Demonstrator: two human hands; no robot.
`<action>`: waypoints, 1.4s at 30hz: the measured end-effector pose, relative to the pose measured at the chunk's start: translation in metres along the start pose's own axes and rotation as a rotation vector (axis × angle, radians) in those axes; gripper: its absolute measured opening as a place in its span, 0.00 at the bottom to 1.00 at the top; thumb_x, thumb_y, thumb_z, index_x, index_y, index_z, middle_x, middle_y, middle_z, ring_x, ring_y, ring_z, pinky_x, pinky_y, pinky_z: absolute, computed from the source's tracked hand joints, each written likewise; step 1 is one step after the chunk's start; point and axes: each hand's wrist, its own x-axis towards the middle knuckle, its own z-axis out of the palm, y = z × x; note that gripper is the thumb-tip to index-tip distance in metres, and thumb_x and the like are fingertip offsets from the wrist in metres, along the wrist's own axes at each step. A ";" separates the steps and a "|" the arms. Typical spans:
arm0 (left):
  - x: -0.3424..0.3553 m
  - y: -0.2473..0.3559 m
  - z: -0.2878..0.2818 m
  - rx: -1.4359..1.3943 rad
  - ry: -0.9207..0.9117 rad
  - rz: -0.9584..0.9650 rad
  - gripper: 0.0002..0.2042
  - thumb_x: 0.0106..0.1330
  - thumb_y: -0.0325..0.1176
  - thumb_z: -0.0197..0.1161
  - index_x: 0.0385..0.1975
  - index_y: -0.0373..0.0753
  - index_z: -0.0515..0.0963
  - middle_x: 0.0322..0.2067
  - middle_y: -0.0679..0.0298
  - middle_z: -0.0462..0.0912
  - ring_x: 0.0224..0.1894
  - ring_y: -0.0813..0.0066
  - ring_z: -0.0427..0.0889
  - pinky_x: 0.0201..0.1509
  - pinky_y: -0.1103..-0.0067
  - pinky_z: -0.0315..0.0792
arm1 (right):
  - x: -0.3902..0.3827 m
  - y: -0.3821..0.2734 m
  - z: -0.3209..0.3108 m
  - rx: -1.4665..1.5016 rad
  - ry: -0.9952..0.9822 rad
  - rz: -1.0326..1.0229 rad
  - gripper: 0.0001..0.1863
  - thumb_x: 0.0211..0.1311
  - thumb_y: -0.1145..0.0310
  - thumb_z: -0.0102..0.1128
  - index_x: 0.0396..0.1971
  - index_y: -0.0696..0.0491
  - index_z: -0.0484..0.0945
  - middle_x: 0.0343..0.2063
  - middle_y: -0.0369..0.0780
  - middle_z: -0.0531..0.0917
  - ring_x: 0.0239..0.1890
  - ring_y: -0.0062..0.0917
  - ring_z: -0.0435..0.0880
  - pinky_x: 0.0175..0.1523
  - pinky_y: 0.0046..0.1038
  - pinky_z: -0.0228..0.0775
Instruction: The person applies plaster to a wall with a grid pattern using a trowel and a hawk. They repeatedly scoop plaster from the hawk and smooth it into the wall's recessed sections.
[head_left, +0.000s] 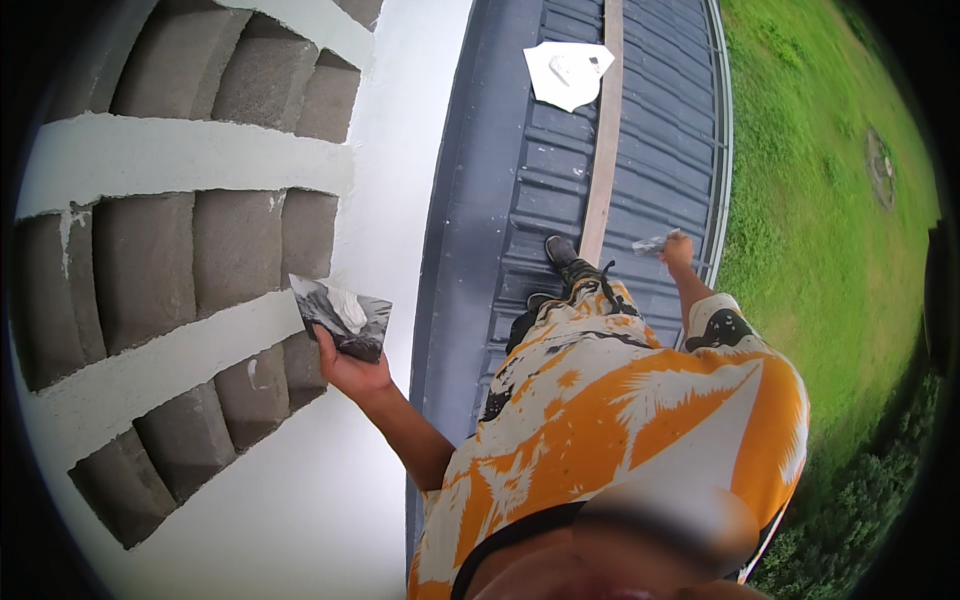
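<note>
My left hand [355, 376] grips the lower edge of a flat, roughly square dark plate [372, 318] smeared with white. A lump of white putty [348, 308] lies on it. I hold the plate up close to the wall, beside the openings. Out to the right, over the roof, my right hand [678, 249] is closed on a putty knife [649, 244] with a pale, thin blade pointing left. Its handle is hidden in my fingers.
The white wall [380, 200] on the left has rows of deep grey block openings [237, 235]. Below me is a dark ribbed metal roof [665, 130] with a long wooden plank [606, 140]. A white sheet bearing putty [569, 76] lies by the plank. Past the roof edge [722, 150] is grass [800, 200].
</note>
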 end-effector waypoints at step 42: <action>0.259 -0.468 -0.016 0.144 0.338 -0.551 0.22 0.74 0.38 0.53 0.65 0.40 0.63 0.62 0.60 0.70 0.62 0.61 0.71 0.65 0.59 0.68 | 0.391 -0.298 0.297 0.323 -0.192 -0.448 0.14 0.62 0.71 0.56 0.47 0.54 0.81 0.38 0.43 0.86 0.41 0.36 0.84 0.47 0.34 0.76</action>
